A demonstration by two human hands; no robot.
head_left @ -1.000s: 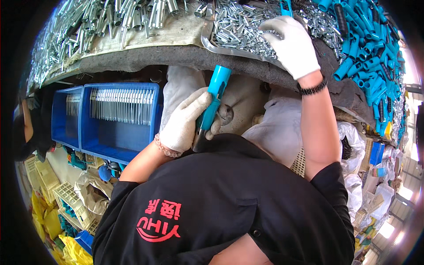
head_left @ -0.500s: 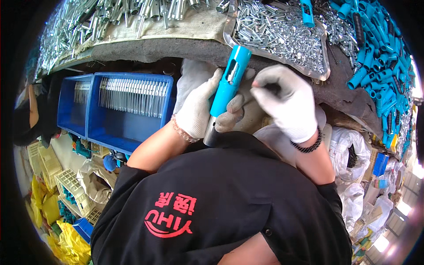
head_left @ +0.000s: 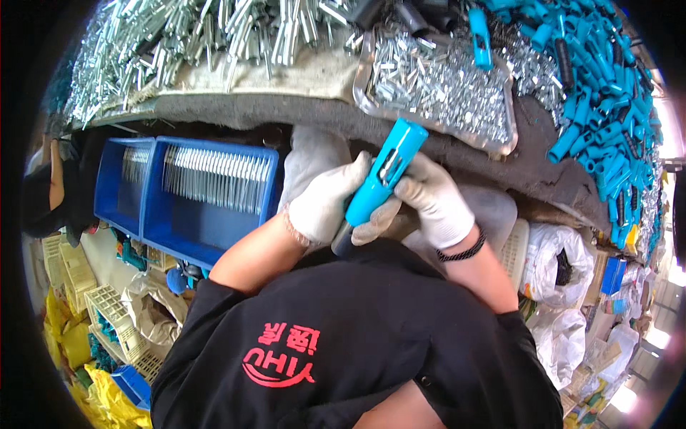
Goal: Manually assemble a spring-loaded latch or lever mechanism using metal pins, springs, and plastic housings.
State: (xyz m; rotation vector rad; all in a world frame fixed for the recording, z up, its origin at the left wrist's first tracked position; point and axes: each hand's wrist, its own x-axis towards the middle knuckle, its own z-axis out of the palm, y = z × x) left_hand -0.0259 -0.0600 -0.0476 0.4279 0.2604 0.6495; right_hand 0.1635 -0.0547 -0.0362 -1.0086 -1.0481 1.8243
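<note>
A turquoise slotted tube [head_left: 371, 194], tilted, is held in front of my chest, a metal tube [head_left: 343, 241] coming out of its lower end. My left hand [head_left: 325, 201], in a white glove, is closed around its lower half, fingertips showing on the far side. A shiny metal piece [head_left: 386, 171] shows inside the slot. My right hand [head_left: 437, 204], also gloved, is closed against the tube's right side, its thumb beside the slot and other fingers partly hidden behind. Anything small in the right fingers cannot be made out.
Beyond my hands, a bench bears a clear tray [head_left: 509, 132] of small metal parts, a pile of metal tubes [head_left: 279, 32] and heaped turquoise tubes [head_left: 607, 129]. Blue bins [head_left: 207, 232] with rows of thin metal rods stand at left. White sacks [head_left: 561, 264] lie right. Another person's arm [head_left: 56, 175] shows far left.
My right hand has come down and left from beside the tube to close against it. The tube's top has shifted right and nearer. The whole view has shifted a little.
</note>
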